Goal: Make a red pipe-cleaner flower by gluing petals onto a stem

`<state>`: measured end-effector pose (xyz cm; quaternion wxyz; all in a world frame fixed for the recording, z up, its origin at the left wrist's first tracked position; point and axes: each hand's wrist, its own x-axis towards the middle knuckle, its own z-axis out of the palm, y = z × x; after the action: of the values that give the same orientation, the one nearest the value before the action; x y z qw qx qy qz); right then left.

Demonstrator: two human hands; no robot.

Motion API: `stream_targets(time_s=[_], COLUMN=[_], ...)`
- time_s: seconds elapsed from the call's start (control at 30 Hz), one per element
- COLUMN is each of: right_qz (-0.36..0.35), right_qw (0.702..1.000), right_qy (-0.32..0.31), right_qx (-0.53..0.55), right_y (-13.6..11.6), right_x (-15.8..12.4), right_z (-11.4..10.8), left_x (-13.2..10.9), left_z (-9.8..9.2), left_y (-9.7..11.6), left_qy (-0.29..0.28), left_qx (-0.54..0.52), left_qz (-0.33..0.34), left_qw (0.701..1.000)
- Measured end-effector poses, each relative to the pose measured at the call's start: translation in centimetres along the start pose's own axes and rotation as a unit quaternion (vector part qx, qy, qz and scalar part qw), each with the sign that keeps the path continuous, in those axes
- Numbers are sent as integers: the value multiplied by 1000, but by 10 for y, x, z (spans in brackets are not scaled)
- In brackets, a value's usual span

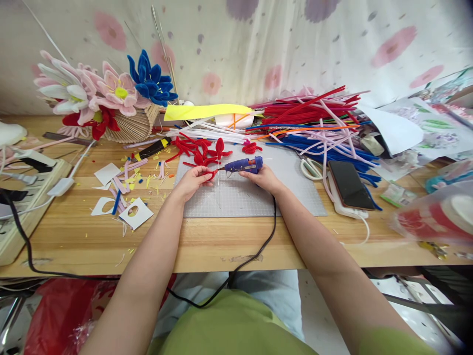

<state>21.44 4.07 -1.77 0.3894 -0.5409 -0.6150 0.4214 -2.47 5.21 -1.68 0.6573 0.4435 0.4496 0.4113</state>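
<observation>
My right hand [264,178] is wrapped round a blue hot glue gun [242,165], whose nozzle points left. Its black cord hangs down from my hand over the table edge. My left hand [194,182] pinches a red pipe-cleaner petal [211,174] close to the nozzle tip; whether the two touch I cannot tell. Several red pipe-cleaner petal pieces [201,157] lie just beyond my hands, and one petal [219,148] stands up among them. Under my hands is a grey cutting mat [295,197] with a grid.
Pipe-cleaner flowers [151,81] stand at the back left beside a yellow-black cutter [153,148]. Paper scraps [136,213] and trimmings lie left of the mat. Bundles of pipe cleaners [310,116] fill the back. Scissors [311,170], a phone [350,185] and a bagged cup [436,217] are at right; a power strip [22,207] is left.
</observation>
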Motion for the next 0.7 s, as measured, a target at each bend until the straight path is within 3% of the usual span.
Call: stream_targets(time_s=[0.7], right_qz=[-1], right_qw=[1000], right_qy=[14], right_qx=[-18], right_y=[6], right_x=[4], right_z=[1], left_x=[0], left_z=[1], left_y=[1], left_qy=[-4], left_qx=[13], left_qz=[-5], left_qw=[1000])
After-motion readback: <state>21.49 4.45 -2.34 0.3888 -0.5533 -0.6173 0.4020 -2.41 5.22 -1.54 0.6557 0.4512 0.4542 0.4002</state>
